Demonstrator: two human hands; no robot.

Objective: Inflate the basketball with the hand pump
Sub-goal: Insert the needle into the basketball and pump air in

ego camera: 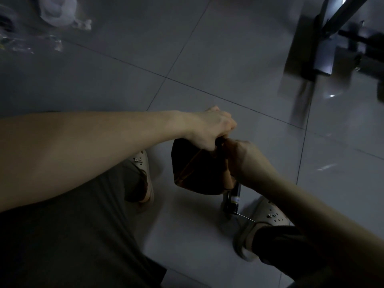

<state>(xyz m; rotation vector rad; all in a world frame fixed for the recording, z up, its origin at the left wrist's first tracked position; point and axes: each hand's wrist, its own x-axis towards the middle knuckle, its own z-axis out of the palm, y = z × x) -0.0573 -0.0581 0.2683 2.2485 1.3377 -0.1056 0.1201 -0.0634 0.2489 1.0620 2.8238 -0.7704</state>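
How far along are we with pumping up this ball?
Done: pump held, left hand gripping its top, right hand round its barrel. In hand: lining up; a thin needle shows bare by the pump's lower end, seemingly outside the basketball. Left: insertion and pumping; it looks caved in.

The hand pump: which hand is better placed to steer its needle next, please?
Likely the right hand: it grips the pump barrel, its needle bare below. The left hand holds the limp basketball.

grey tiled floor | white bag top left | dark metal frame top right
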